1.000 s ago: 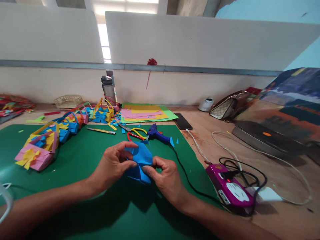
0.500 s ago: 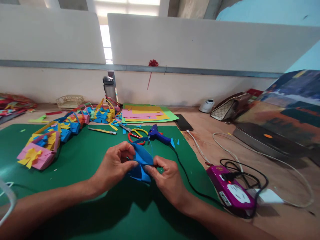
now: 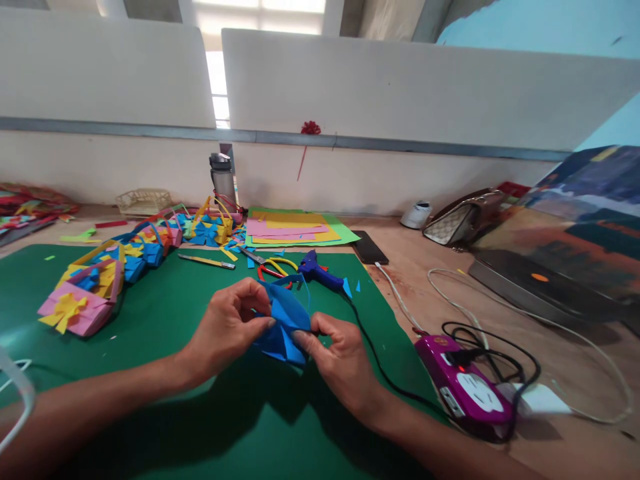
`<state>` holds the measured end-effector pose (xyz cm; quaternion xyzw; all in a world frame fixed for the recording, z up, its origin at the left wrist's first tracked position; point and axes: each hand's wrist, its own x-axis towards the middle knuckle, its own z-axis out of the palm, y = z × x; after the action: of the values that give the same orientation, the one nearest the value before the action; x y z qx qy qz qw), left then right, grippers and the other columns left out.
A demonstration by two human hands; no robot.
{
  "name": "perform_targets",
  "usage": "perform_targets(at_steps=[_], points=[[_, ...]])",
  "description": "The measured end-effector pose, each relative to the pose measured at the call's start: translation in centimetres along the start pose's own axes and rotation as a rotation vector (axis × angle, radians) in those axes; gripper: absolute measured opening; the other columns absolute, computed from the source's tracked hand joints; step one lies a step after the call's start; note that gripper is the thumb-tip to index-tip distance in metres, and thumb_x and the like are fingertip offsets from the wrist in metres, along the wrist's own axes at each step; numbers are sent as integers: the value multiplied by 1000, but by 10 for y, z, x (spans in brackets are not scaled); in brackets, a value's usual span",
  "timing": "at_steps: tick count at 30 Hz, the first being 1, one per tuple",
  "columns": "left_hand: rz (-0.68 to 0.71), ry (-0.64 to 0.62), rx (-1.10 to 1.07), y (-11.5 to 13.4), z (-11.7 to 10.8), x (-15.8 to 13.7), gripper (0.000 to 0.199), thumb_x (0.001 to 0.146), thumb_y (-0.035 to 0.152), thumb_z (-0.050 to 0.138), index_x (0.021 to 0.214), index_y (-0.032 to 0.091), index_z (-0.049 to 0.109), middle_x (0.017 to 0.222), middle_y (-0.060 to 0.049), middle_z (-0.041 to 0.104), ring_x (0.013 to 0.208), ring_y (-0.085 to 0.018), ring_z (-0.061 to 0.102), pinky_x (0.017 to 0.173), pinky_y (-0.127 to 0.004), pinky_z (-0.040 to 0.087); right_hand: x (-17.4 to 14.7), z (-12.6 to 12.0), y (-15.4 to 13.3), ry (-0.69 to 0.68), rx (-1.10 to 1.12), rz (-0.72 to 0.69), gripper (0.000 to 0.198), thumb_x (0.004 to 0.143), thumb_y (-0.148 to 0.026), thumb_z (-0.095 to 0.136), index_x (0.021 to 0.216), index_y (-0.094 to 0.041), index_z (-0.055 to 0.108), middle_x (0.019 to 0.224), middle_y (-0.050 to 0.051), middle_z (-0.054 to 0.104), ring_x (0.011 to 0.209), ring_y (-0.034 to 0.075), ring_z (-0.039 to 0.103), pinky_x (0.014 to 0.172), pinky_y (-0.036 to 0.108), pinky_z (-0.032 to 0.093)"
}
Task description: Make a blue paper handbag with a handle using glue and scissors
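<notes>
A blue paper basket point(image 3: 286, 308) with a thin looped handle is held above the green cutting mat point(image 3: 165, 313). My left hand point(image 3: 235, 320) pinches its left side between thumb and fingers. At its right edge, my right hand point(image 3: 337, 353) grips the paper the same way, thumb on the near face. Just beyond the basket lie a blue glue gun point(image 3: 320, 272) and scissors point(image 3: 277, 268) with red and yellow handles, partly behind the basket's handle. Small blue paper scraps are scattered near them.
Finished paper baskets point(image 3: 83, 303) line the left of the mat. A cutter knife point(image 3: 206, 261), stacked coloured paper point(image 3: 295, 228), a phone point(image 3: 370, 248) and a bottle point(image 3: 221, 179) stand farther back. A purple power strip point(image 3: 463, 383) with tangled cables lies at the right.
Both hands keep their pinch on the blue basket, which has barely shifted. The whole view has moved slightly to the right.
</notes>
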<state>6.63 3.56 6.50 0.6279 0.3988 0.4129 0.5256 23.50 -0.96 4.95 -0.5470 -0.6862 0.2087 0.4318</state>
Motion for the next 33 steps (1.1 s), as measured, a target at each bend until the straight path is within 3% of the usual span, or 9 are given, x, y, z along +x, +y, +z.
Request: perform_targets(at_steps=[12, 20, 23, 26, 29, 33], points=[[8, -37, 5, 2, -3, 0, 16, 62, 10, 62, 72, 16, 51, 68, 1, 65, 63, -12, 64, 55, -20, 48, 0, 0, 2, -12, 19, 11, 32, 78, -28, 54, 53, -20, 35, 54, -6, 35, 52, 8, 33, 49, 23, 27], [64, -10, 155, 7, -4, -4, 8, 69, 15, 59, 73, 17, 52, 66, 1, 64, 56, -11, 59, 48, -18, 43, 2, -4, 3, -14, 84, 85, 30, 76, -28, 55, 52, -19, 38, 53, -6, 36, 52, 8, 33, 48, 22, 28], [160, 117, 222, 14, -9, -4, 10, 71, 24, 61, 74, 17, 55, 66, 1, 61, 53, -9, 54, 46, -19, 40, 5, -6, 5, -42, 184, 172, 27, 76, -31, 54, 54, -19, 42, 54, -5, 38, 53, 9, 35, 49, 22, 30], [245, 286, 212, 16, -19, 4, 16, 71, 29, 63, 79, 16, 56, 71, 1, 59, 62, -10, 54, 54, -20, 42, 8, -7, 8, -62, 268, 230, 28, 76, -35, 51, 56, -18, 43, 55, -5, 36, 52, 9, 33, 48, 22, 30], [154, 276, 51, 7, -25, 17, 25, 74, 36, 61, 88, 16, 57, 84, -2, 61, 77, -13, 56, 65, -22, 44, 11, -9, 12, -73, 303, 233, 29, 78, -39, 49, 59, -18, 44, 56, -5, 36, 53, 9, 31, 50, 22, 29], [-154, 4, -308, -11, -24, 26, 33, 79, 46, 56, 91, 15, 59, 87, -4, 62, 78, -14, 58, 65, -24, 47, 14, -14, 16, -38, 299, 180, 32, 80, -42, 49, 59, -20, 39, 57, -6, 31, 53, 9, 27, 49, 22, 27]])
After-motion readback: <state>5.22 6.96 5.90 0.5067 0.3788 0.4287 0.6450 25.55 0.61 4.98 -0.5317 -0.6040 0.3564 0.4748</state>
